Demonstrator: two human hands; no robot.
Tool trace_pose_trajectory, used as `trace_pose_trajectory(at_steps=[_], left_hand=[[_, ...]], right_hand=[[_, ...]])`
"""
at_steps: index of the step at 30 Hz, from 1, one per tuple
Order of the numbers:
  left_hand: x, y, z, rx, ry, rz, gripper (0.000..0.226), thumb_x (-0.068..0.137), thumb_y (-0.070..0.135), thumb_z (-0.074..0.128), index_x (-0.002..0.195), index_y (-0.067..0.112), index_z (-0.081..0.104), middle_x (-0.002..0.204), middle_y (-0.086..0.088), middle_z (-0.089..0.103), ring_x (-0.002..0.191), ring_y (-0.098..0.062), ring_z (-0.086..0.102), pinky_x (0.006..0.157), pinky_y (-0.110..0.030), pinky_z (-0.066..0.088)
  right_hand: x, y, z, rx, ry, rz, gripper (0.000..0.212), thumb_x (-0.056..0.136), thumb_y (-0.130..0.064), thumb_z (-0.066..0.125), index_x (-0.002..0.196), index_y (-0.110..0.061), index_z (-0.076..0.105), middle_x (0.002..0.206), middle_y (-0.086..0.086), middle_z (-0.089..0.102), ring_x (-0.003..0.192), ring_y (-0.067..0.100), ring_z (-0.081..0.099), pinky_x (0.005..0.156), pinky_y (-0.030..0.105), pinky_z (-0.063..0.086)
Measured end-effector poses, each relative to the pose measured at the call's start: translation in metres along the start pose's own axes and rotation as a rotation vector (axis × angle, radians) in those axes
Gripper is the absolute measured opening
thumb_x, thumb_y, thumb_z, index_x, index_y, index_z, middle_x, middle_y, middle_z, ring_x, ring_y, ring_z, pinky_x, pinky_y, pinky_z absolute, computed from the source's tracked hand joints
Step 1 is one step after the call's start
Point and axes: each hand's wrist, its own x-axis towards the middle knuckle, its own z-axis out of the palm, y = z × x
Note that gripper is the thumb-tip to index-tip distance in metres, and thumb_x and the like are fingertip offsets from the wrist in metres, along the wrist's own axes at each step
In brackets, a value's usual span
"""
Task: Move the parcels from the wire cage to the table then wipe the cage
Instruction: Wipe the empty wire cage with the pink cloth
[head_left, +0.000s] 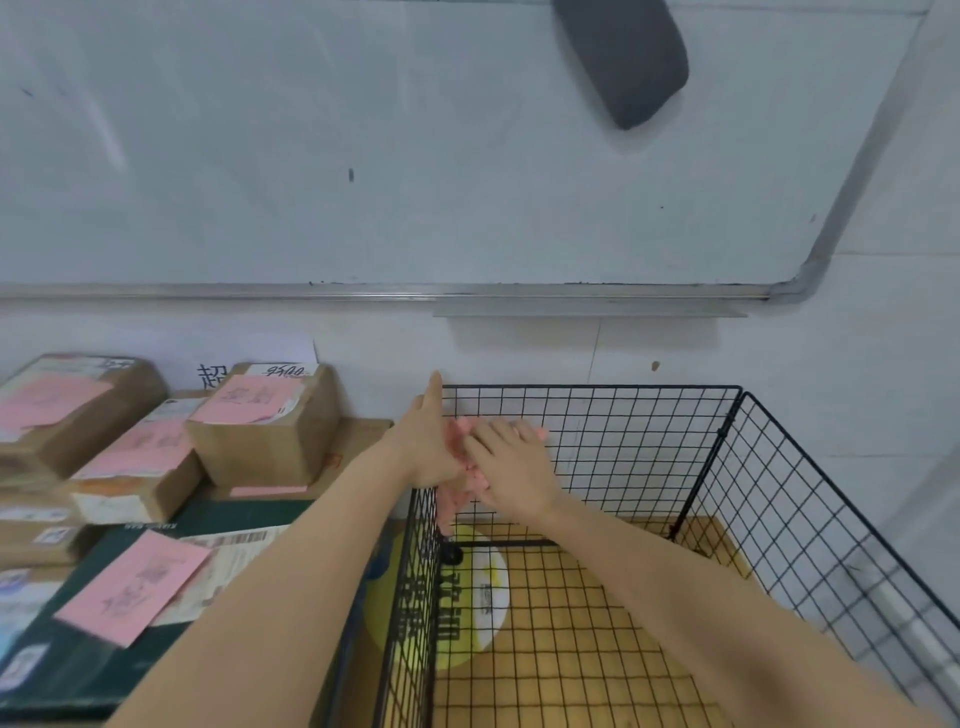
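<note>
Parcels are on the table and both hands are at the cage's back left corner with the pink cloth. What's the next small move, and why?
Probably sweep the pink cloth rightward along the wire cage back panel. The right hand presses it flat against the mesh at the left corner, the left hand beside it, and the panel's whole run to the right lies ahead.

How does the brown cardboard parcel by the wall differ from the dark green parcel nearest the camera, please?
The brown cardboard parcel is a chunky box; the dark green parcel looks broad and flat. The brown one sits tilted, higher in the pile, while the green one lies flat lower down. Both carry a pink slip and lie outside the wire cage.
</note>
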Motion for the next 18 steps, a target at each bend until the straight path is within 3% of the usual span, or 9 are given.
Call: trace_pose_trajectory(at_steps=[2,5,8,11,12,15,18], left_hand=[[0.001,-0.001,0.001,-0.02,-0.001,-0.007,0.126,0.075,0.024,0.079,0.149,0.011,-0.022,0.16,-0.012,0.001,0.145,-0.028,0.017,0.115,-0.035,0.019],[0.003,-0.003,0.002,-0.054,0.002,-0.029,0.129,0.072,0.017,0.082,0.149,0.017,-0.021,0.16,-0.01,0.001,0.145,-0.029,0.019,0.114,-0.036,0.021],[0.004,-0.004,0.003,-0.049,0.015,-0.038,0.135,0.066,0.02,0.086,0.15,0.02,-0.02,0.16,-0.01,0.003,0.144,-0.031,0.021,0.115,-0.04,0.022],[0.004,-0.004,0.004,-0.048,0.017,-0.043,0.137,0.064,0.021,0.087,0.15,0.021,-0.02,0.161,-0.01,0.003,0.145,-0.032,0.018,0.117,-0.043,0.02],[0.005,-0.005,0.004,-0.05,0.017,-0.045,0.138,0.063,0.022,0.088,0.15,0.022,-0.02,0.161,-0.01,0.003,0.145,-0.032,0.018,0.118,-0.044,0.019],[0.007,-0.007,0.005,-0.029,0.018,-0.044,0.14,0.062,0.026,0.089,0.15,0.022,-0.02,0.161,-0.01,0.004,0.145,-0.033,0.019,0.117,-0.046,0.02],[0.008,-0.011,0.005,-0.015,0.02,-0.038,0.14,0.061,0.029,0.089,0.15,0.023,-0.019,0.161,-0.009,0.005,0.144,-0.032,0.021,0.117,-0.047,0.021]], right_hand=[[-0.004,0.007,0.001,-0.03,0.032,-0.059,0.039,0.068,-0.034,0.064,0.102,-0.016,0.062,0.104,0.001,0.068,0.094,0.019,0.064,0.082,0.035,0.052],[-0.017,0.026,-0.002,-0.071,0.032,-0.047,0.052,0.066,-0.038,0.075,0.106,-0.02,0.048,0.1,0.001,0.068,0.09,0.019,0.064,0.081,0.034,0.05],[-0.045,0.058,-0.01,-0.172,0.019,-0.003,0.052,0.072,-0.046,0.066,0.111,-0.02,0.045,0.1,0.0,0.066,0.089,0.019,0.061,0.081,0.034,0.041],[-0.074,0.084,-0.021,-0.23,0.01,0.084,0.043,0.082,-0.047,0.046,0.115,-0.019,0.047,0.099,0.0,0.066,0.089,0.021,0.062,0.08,0.034,0.045],[-0.082,0.091,-0.024,-0.247,0.022,0.117,0.04,0.082,-0.044,0.047,0.113,-0.019,0.047,0.097,0.0,0.067,0.087,0.021,0.062,0.081,0.034,0.044],[-0.105,0.108,-0.028,-0.249,0.022,0.232,0.046,0.069,-0.031,0.079,0.103,-0.015,0.054,0.094,0.003,0.067,0.085,0.023,0.062,0.081,0.035,0.046],[-0.115,0.114,-0.03,-0.225,-0.008,0.344,0.047,0.056,-0.024,0.09,0.095,-0.011,0.066,0.09,0.004,0.068,0.083,0.024,0.063,0.076,0.035,0.052]])
